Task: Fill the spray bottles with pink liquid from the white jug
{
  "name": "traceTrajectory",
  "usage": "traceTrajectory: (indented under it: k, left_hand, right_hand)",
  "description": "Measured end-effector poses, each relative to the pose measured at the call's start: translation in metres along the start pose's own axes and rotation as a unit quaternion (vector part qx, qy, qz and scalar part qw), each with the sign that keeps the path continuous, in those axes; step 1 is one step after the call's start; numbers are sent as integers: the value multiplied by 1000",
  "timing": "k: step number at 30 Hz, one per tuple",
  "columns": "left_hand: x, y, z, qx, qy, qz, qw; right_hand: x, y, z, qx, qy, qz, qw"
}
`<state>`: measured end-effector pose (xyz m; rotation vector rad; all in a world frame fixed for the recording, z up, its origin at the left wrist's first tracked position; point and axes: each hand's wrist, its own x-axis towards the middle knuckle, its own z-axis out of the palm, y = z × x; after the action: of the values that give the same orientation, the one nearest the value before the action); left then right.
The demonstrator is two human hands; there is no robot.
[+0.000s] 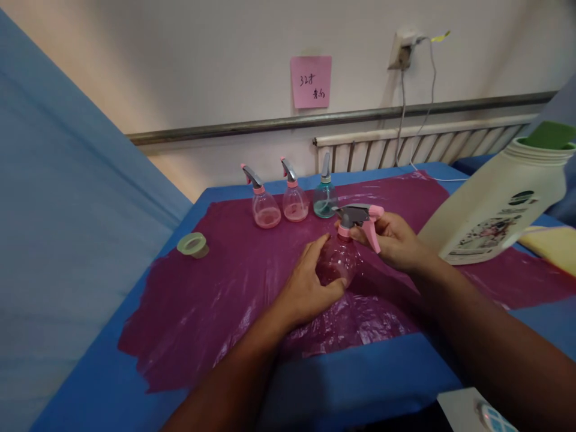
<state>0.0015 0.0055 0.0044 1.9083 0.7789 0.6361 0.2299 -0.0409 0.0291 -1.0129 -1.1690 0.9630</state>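
A clear pink spray bottle (338, 259) stands on the purple plastic sheet (243, 288) in front of me. My left hand (310, 282) is wrapped round its body, thumb at the near side. At its neck, my right hand (389, 240) grips the collar below the grey and pink spray head (360, 219); some of those fingers are hidden behind the trigger. Behind it stand two pink-collared spray bottles, a left one (266, 210) and a middle one (296, 203), each with a little pinkish liquid. Beside them is a teal spray bottle (324, 198).
A large cream jug (499, 204) with a green top leans at the right, close to my right forearm. On the left sits a small pale green cup (192, 245). A yellow cloth-like item (553, 246) lies far right. A metal rail (270, 125) and cables run along the wall.
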Motion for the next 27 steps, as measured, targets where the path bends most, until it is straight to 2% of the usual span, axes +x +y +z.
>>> traceTrajectory:
  k: [5,11,21,27]
  left_hand:
    - [0,0,0,-34,-14,8,999]
    - [0,-2,0,-110,-28,-14,993]
    - [2,-6,-2,-163,-38,-25,986]
    - [2,0,-2,-189,-58,-40,979]
  right_hand:
    - [-2,8,-1,2,-29,9,1000]
    - [-5,12,0,22,-40,4,999]
    - [-8,20,9,67,-15,22,997]
    - [-13,20,17,110,11,55,992]
